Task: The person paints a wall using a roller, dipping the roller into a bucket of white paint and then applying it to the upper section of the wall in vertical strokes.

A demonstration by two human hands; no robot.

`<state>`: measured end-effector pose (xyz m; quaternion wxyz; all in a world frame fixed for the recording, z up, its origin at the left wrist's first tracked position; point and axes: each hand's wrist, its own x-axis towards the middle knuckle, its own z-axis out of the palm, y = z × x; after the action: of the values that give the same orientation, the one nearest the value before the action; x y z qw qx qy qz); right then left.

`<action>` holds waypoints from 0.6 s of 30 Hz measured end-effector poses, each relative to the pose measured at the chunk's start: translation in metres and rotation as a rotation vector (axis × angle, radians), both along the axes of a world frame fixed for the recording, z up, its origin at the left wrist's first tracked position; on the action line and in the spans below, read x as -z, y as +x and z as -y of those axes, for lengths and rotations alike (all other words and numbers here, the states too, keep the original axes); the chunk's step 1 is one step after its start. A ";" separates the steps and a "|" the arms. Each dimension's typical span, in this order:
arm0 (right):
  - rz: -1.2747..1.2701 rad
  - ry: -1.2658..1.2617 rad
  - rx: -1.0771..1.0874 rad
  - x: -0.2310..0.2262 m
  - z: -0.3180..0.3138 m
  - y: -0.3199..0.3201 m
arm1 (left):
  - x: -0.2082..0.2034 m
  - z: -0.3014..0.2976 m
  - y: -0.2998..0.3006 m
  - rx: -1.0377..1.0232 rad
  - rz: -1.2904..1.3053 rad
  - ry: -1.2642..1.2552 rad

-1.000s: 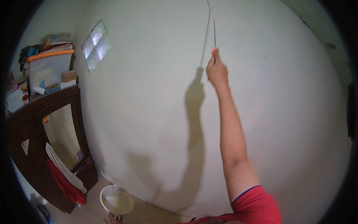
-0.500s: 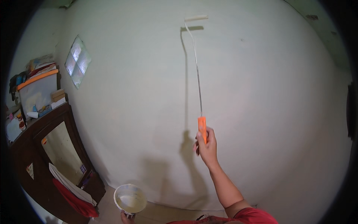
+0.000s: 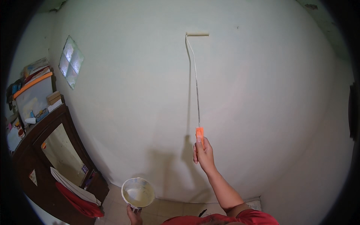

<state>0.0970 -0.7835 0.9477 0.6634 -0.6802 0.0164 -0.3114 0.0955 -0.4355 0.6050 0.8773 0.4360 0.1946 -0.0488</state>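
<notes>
My right hand [image 3: 204, 153] is closed around the orange handle of a long paint roller [image 3: 197, 90]. Its thin metal rod rises up to a narrow whitish roller head, which lies level against the pale wall [image 3: 255, 108], with its shadow close beneath. Low on the left, my left hand [image 3: 134, 215] grips a white paint bucket [image 3: 138, 192] from below at its near side. Pale paint shows inside the bucket, and its rim is smeared. The left fingers are partly hidden under the bucket.
A dark wooden cabinet [image 3: 41, 150] with a mirror stands at left, a white and a red cloth [image 3: 77, 198] hanging on it. On top sit a clear bin [image 3: 35, 95] with an orange rim and small boxes. A diamond-shaped glass block window [image 3: 71, 62] is set in the wall.
The roller head has come down and met its shadow on the wall. My right hand has lowered slightly. The bucket appears a little higher and further right in view.
</notes>
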 end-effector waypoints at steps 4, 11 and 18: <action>0.017 -0.043 -0.003 -0.045 0.011 0.041 | 0.006 0.003 0.003 0.033 0.041 -0.006; 0.119 -0.025 -0.113 -0.154 0.018 0.080 | 0.050 -0.001 0.011 -0.048 -0.001 -0.085; 0.007 -0.066 -0.074 -0.027 0.013 0.079 | 0.012 -0.004 -0.015 -0.116 -0.009 -0.057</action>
<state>0.1761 -0.7967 0.9749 0.6517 -0.7008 -0.0213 -0.2892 0.0804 -0.4312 0.5935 0.8897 0.3988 0.2222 -0.0054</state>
